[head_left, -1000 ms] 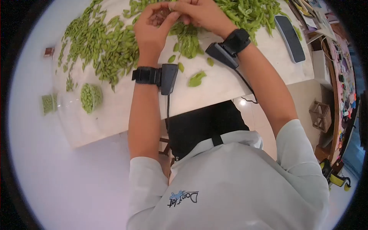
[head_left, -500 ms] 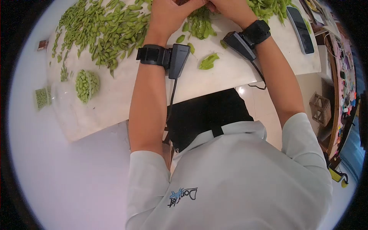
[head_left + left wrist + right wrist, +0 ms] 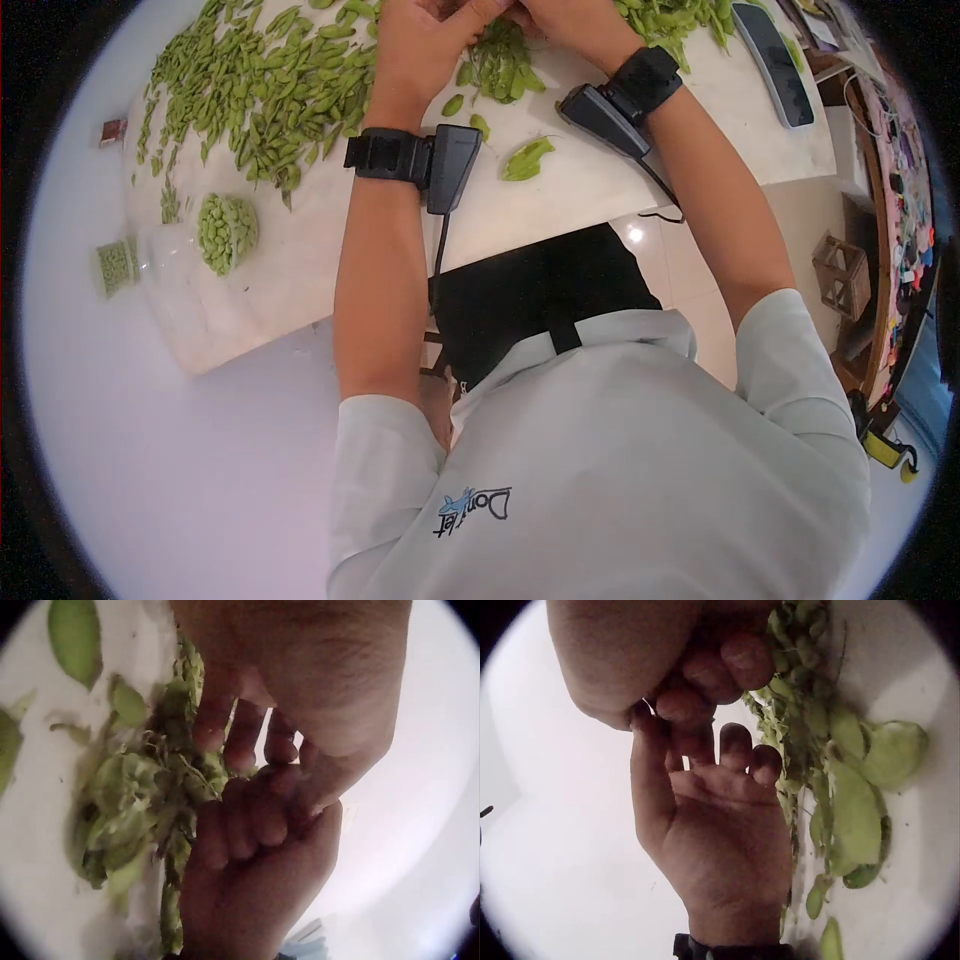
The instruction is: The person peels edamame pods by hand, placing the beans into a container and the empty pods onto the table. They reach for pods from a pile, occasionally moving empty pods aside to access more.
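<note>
My left hand (image 3: pixel 425 50) and right hand (image 3: pixel 580 28) meet at their fingertips over the table, at the top edge of the head view. In the left wrist view, the right hand (image 3: pixel 247 877) has its fingers curled in, its thumb against the left hand's (image 3: pixel 315 675) fingertips. The right wrist view shows the left palm (image 3: pixel 720 832) with its fingers bent and its thumb raised to the right hand (image 3: pixel 645 660). I cannot tell what the fingertips pinch. Beneath them lies a heap of limp green pods (image 3: pixel 500 70), apparently split bean pods (image 3: pixel 120 802).
A wide spread of bean pods (image 3: pixel 290 95) covers the table's left; more pods (image 3: pixel 670 25) lie right of the hands. A clear cup of green beans (image 3: pixel 226 232) stands front left. A phone (image 3: pixel 772 65) lies at right. One loose pod (image 3: pixel 527 158) lies near the front.
The head view has shifted, so the table and hands appear higher and the fingertips are now cut off at the top edge. The hands stay together over the same heap.
</note>
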Available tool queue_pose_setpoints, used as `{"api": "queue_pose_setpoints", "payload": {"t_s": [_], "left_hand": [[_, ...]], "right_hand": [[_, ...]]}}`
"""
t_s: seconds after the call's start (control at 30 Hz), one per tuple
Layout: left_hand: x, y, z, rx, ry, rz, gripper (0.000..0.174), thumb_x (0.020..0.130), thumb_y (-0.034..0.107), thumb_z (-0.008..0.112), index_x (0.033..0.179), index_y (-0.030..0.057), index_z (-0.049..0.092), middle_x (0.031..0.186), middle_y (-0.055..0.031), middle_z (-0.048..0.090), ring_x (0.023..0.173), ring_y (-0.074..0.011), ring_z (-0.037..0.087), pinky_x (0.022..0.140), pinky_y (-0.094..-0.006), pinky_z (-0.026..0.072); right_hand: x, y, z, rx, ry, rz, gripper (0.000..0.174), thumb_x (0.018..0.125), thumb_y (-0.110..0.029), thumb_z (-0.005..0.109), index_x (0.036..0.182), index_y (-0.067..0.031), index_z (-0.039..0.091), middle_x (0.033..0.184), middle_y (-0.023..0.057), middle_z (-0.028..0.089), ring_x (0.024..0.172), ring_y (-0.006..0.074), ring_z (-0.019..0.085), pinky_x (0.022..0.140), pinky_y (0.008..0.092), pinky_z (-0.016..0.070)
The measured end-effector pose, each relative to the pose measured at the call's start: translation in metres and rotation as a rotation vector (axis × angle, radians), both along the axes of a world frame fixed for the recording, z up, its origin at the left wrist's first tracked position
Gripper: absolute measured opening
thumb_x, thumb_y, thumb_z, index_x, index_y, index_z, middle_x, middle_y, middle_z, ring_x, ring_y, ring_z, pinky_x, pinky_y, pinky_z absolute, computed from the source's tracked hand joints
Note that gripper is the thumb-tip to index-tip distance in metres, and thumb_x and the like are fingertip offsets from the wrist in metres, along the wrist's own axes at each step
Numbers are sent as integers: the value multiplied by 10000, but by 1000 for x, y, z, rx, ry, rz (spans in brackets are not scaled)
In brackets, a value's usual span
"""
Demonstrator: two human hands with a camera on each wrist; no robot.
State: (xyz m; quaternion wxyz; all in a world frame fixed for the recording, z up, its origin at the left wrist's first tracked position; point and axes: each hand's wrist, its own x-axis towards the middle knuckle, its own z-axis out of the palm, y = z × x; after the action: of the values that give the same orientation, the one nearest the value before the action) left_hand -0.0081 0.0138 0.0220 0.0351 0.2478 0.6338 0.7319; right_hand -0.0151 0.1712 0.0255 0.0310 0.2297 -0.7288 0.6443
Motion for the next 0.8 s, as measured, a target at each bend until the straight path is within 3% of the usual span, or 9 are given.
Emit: {"api": "queue_pose_setpoints", "payload": {"t_s": [0.1, 0.2, 0.3, 0.6, 0.8], "left_hand": [[-1, 4, 0, -42, 165, 129, 186, 857, 132, 659, 967, 47, 535, 813, -6, 546, 706, -86, 515, 638, -248, 443], [4, 6, 3, -84, 163, 251, 241, 859, 132, 657, 1049, 28, 551, 875, -41, 594, 779, -118, 571, 691, -266, 479], [0, 1, 0, -85, 154, 228, 247, 861, 128, 654, 1067, 23, 567, 916, -64, 620, 830, -135, 590, 729, -281, 491], [-4, -4, -8, -100, 173, 249, 164, 866, 132, 645, 971, 13, 604, 876, -52, 615, 801, -122, 582, 710, -273, 482], [-6, -6, -8, -74, 178, 217, 122, 866, 109, 621, 940, 16, 593, 840, -29, 601, 738, -93, 544, 654, -256, 448]], "right_hand": [[-2, -3, 1, -60, 41, -59, 399, 935, -238, 491, 606, -13, 472, 504, -4, 450, 453, 68, 373, 427, 257, 297], [-2, -2, 2, -17, 7, -82, 397, 943, -233, 483, 614, -11, 491, 504, -1, 458, 450, 72, 379, 428, 256, 303], [-2, -2, 3, -11, 20, -70, 395, 947, -229, 486, 623, -4, 522, 503, 2, 468, 448, 71, 388, 426, 252, 308], [2, -3, 7, -66, 34, -51, 366, 938, -226, 517, 659, 4, 575, 513, -10, 478, 465, 58, 400, 433, 243, 314], [-2, 0, 5, 46, 52, -70, 356, 922, -230, 553, 659, 10, 566, 514, -9, 467, 475, 57, 385, 438, 249, 308]]}}
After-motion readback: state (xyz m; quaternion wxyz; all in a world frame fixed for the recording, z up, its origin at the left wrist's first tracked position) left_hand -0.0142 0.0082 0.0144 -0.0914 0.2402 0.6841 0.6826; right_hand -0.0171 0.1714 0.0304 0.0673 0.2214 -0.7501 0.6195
